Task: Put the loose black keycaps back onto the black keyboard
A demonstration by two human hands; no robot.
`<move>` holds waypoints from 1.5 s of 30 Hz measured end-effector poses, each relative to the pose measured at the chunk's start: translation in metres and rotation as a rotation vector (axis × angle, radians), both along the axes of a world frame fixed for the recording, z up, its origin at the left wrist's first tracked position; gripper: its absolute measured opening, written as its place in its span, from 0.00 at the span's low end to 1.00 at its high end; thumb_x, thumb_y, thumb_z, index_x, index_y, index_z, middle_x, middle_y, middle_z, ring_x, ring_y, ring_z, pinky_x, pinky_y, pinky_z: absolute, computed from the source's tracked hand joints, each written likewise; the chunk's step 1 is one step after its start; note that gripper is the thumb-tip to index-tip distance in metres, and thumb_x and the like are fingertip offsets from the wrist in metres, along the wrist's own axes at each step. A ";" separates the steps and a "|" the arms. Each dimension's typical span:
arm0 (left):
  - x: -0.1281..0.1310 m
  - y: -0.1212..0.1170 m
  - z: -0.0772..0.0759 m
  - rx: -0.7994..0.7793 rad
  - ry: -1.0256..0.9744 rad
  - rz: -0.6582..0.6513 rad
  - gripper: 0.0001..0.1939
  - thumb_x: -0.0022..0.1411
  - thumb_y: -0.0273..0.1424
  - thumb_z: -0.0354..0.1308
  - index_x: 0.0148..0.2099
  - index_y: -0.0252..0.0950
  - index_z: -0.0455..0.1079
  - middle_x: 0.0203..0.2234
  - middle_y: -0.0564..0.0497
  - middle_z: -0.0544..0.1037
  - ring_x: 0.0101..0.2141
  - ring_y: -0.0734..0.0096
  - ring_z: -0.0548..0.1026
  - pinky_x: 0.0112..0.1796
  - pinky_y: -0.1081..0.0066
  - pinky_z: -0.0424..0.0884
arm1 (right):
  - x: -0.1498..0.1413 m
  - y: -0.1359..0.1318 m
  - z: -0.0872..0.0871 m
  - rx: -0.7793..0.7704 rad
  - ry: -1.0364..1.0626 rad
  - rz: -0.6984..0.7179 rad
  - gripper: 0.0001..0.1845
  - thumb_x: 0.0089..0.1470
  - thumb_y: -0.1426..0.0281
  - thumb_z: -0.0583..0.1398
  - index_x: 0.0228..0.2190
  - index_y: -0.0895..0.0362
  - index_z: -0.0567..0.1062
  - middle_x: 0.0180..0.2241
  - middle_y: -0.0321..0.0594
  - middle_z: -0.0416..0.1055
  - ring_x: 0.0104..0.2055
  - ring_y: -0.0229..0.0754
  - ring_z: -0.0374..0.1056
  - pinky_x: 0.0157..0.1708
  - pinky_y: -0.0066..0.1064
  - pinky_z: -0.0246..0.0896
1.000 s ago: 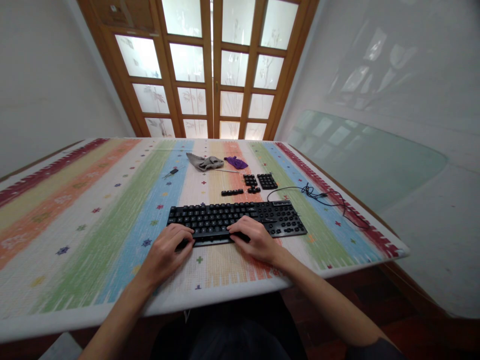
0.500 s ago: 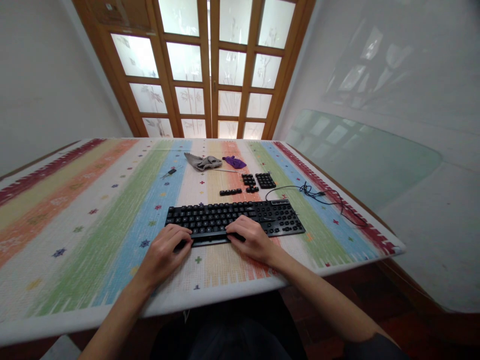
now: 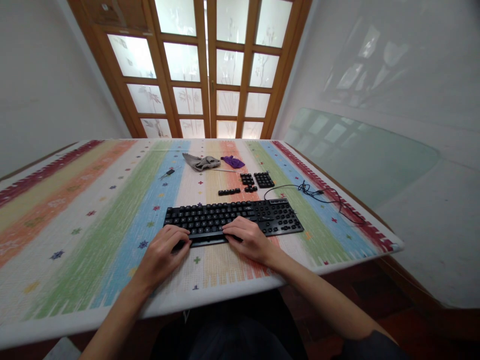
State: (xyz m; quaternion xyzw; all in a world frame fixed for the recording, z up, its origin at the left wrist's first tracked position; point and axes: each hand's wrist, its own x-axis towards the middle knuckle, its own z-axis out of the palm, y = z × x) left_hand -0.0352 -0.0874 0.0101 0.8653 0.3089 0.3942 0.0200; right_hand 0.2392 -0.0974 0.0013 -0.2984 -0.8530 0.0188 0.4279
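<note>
Left hand, in the head view, is closed on the near edge of a black computer keyboard at its front-left corner, fingers above and thumb below. Right hand is clamped on the same edge further along, at five o'clock from the keyboard's middle.

The keyboard lies on a worktop under a striped, multicoloured tablecloth; its letter keys are capped, while its right-hand section shows raised key mounts. At twelve o'clock from it sits a row of loose keycaps; around one o'clock are a small keycap cluster, a keycap block and a larger keycap grid. Its cable coils toward two to three o'clock. A purple cloth rests at twelve, a grey cloth at eleven, and a small dark object, too small to identify, at ten.
</note>
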 end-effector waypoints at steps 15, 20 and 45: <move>0.003 0.000 0.001 0.231 0.109 0.020 0.06 0.66 0.22 0.55 0.37 0.37 0.72 0.33 0.48 0.80 0.35 0.63 0.77 0.41 0.61 0.74 | 0.001 -0.004 0.001 0.142 -0.246 -0.064 0.09 0.60 0.80 0.56 0.35 0.59 0.76 0.37 0.46 0.78 0.36 0.44 0.69 0.37 0.37 0.68; 0.004 0.000 0.000 0.235 0.111 0.023 0.06 0.66 0.22 0.55 0.38 0.36 0.72 0.33 0.47 0.80 0.35 0.63 0.77 0.39 0.62 0.74 | 0.001 -0.003 0.002 0.108 -0.201 -0.068 0.09 0.60 0.80 0.57 0.35 0.58 0.76 0.36 0.44 0.77 0.36 0.43 0.68 0.37 0.36 0.68; -0.001 -0.004 -0.001 0.170 0.140 -0.017 0.11 0.69 0.23 0.52 0.36 0.36 0.75 0.37 0.44 0.82 0.36 0.60 0.79 0.40 0.58 0.78 | 0.004 -0.001 0.000 0.027 -0.109 -0.014 0.08 0.61 0.77 0.59 0.37 0.57 0.78 0.35 0.45 0.76 0.36 0.43 0.68 0.38 0.37 0.70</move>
